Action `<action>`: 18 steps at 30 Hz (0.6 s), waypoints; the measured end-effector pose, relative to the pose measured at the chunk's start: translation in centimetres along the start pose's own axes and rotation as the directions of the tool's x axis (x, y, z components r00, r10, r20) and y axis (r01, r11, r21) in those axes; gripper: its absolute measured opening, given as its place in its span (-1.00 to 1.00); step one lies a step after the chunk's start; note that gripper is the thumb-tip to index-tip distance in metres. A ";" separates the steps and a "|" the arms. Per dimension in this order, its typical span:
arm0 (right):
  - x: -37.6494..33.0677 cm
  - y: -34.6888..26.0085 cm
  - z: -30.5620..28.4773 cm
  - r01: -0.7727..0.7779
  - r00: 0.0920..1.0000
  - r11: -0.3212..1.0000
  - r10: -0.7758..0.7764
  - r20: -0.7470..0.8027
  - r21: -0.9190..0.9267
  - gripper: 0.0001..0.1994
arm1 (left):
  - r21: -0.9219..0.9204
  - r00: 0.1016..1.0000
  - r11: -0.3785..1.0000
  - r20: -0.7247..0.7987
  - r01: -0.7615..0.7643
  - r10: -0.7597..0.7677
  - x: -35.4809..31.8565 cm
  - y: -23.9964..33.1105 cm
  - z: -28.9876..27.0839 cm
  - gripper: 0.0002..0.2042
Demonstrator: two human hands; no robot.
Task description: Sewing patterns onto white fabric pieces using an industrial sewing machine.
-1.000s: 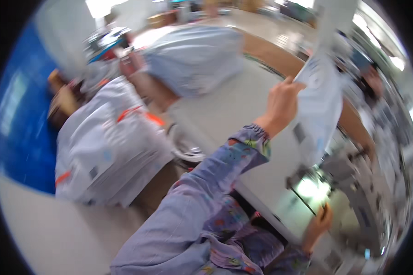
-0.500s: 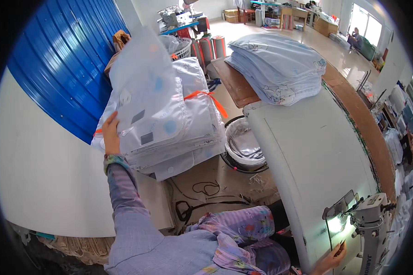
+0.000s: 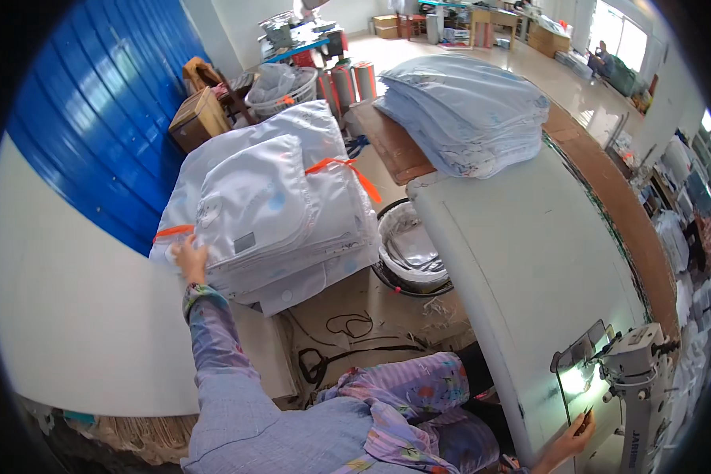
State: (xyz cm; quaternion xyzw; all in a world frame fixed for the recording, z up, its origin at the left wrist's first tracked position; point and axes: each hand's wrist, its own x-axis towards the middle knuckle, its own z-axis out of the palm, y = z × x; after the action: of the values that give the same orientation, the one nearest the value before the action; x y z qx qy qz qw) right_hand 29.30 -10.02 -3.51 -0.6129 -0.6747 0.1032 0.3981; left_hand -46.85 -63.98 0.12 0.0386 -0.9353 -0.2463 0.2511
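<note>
White cloth [image 3: 253, 189], no longer raised, lies on the pile [image 3: 344, 212], apparently placed, our left hand [image 3: 191, 259] at the pile's left edge, finger-hold unclear, our right hand [image 3: 565, 444] pinching a small dark thing [image 3: 583, 422].

The left hand [image 3: 190, 258] is laid against the near left edge of a cloth stack [image 3: 249, 201], which is spread ahead and to the right of it. To that hand's left, a side table [image 3: 75, 300] is placed, and beyond this a wall panel [image 3: 95, 118] is set. Farther ahead, behind the cloth stack, a box [image 3: 200, 118] is placed, with a basket [image 3: 283, 104] to its right. Right of the left hand, between cloth stack and sewing table [image 3: 529, 237], a bin [image 3: 415, 249] is stood. The right hand [image 3: 567, 445] is held at the sewing table's near end, just left of a sewing machine [image 3: 636, 371]. Well ahead of the right hand, a second pile [image 3: 466, 118] is stacked at the table's far end.
</note>
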 end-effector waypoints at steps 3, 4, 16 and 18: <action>-0.1 -2.0 -0.1 -0.001 1.000 0.999 -0.001 -0.030 -0.052 -0.69 | 0.353 0.915 0.930 -0.332 -0.105 0.230 -1.0 9.6 -0.6 -0.56; -0.2 -3.7 0.3 -0.016 1.000 0.999 0.015 -0.010 -0.031 -0.71 | 0.317 0.838 0.927 -0.436 -0.198 0.328 -0.9 12.5 -0.4 -0.57; -6.6 -6.4 -2.2 -0.101 0.993 0.994 0.103 -0.057 0.032 -0.76 | -0.455 0.356 0.217 -0.246 -0.864 0.901 -13.3 59.9 14.3 -0.67; -7.8 -6.7 -3.2 -0.155 0.987 0.988 0.156 -0.047 0.029 -0.77 | -0.486 0.381 0.416 0.174 -0.768 0.908 -10.8 60.7 15.6 -0.70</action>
State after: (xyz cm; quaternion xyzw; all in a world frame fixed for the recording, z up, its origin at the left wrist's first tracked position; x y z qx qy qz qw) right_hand 25.93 -19.79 -0.40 -0.6608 -0.6135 0.1273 0.4133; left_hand -41.89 -1.84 12.65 -0.5432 -0.7940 -0.2340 0.1401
